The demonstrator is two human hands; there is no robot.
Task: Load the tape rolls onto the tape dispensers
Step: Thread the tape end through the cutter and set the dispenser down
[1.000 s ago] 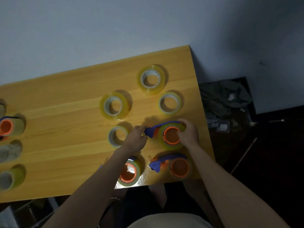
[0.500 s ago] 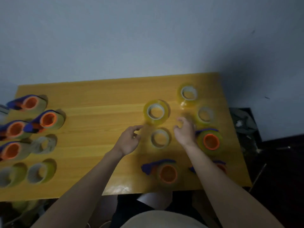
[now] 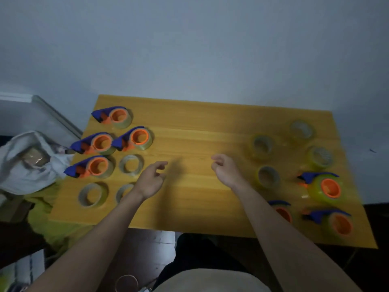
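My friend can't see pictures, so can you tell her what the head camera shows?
Two empty hands, left hand and right hand, hover over the middle of a yellow wooden table. On both sides lie bare tape rolls and orange-and-blue tape dispensers with rolls on them.

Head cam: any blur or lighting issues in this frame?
Head view: dim room. Clear tape rolls at the right are motion-smeared; blue-and-orange tape dispensers at the left are sharper. The left hand casts a soft shadow on the yellow wooden table, whose edges bow from wide-angle distortion.
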